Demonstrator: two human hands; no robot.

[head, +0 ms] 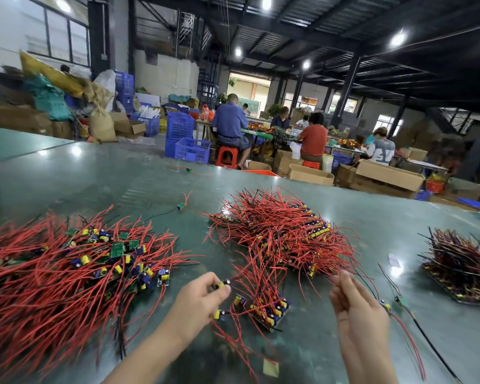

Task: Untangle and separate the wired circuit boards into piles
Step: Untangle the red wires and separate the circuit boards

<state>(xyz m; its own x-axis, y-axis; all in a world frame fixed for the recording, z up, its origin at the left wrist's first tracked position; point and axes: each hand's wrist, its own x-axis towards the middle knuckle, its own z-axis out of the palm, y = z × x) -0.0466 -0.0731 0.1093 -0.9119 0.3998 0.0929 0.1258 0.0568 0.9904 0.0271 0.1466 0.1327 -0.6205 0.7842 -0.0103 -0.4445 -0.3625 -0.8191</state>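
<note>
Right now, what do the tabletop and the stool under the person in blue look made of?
Tabletop: a smooth, glossy dark-green sheet, maybe laminate or painted board; it mirrors the ceiling lights. Stool: likely moulded plastic, uniform bright red with cut-out legs.

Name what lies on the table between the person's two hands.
Head view: between the left hand and right hand lies a small cluster of wired boards with red wires.
</note>
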